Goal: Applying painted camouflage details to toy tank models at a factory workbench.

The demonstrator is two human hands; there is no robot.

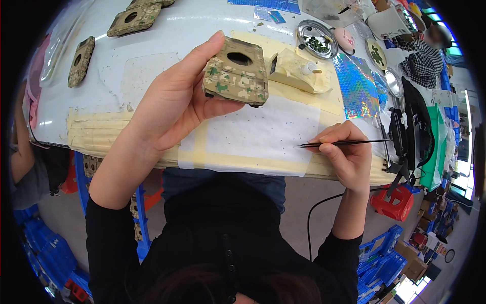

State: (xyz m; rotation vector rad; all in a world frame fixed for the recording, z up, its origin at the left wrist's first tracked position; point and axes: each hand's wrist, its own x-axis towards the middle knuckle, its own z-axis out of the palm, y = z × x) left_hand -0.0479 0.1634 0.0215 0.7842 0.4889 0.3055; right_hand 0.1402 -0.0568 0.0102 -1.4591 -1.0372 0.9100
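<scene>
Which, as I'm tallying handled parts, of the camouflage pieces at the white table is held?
The camouflage piece in the left hand, raised off the table; the far-left piece and the pieces at the upper left lie unheld.

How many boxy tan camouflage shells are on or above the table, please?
4: held shell in the left hand, far-left shell, upper-left shell, rear shell partly hidden; more may hide.

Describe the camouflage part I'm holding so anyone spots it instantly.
Start at the white table. On its near side, your left hand grips the camouflage part with a dark hole. Other camouflage parts lie on the table; this one's held up.
</scene>
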